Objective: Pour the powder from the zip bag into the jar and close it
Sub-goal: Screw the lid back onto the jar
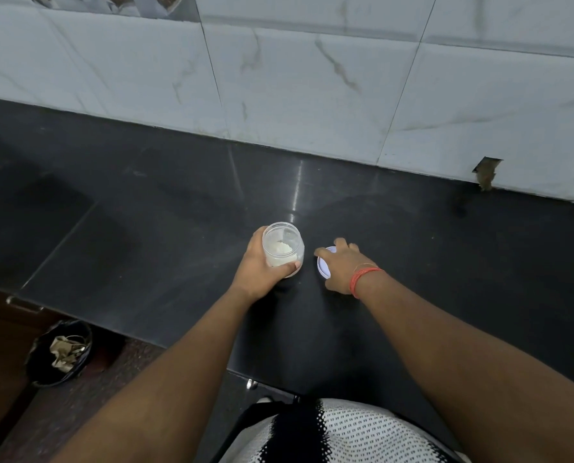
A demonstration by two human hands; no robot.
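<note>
Reaching forward over the black countertop (145, 202), both bare forearms stretch out from the bottom of the view. The left hand (262, 267) wraps around the clear jar (283, 247), thumb curled across its near side and the fingers hidden behind its left wall. The jar stands upright and uncapped, with a low heap of white powder (281, 249) in its bottom. The right hand (340, 264) lies palm-down on the white lid (324, 267), which rests flat on the countertop just beside the jar, to its right and apart from it. The fingers curl down over the lid's far edge, slightly spread; whether they grip the lid or merely rest on it, I cannot tell. A red thread band (362, 279) circles the right wrist.

Nothing lies between the jar and the lid. Behind them rises a wall of white marbled tiles (312, 78), one chipped at its lower edge on the right (486, 172). Below the counter's left end, a dark bin (58, 352) on the floor holds crumpled brown paper. A black-and-white knitted garment (346, 432) fills the bottom edge.

No readable writing shows on the jar or lid.
</note>
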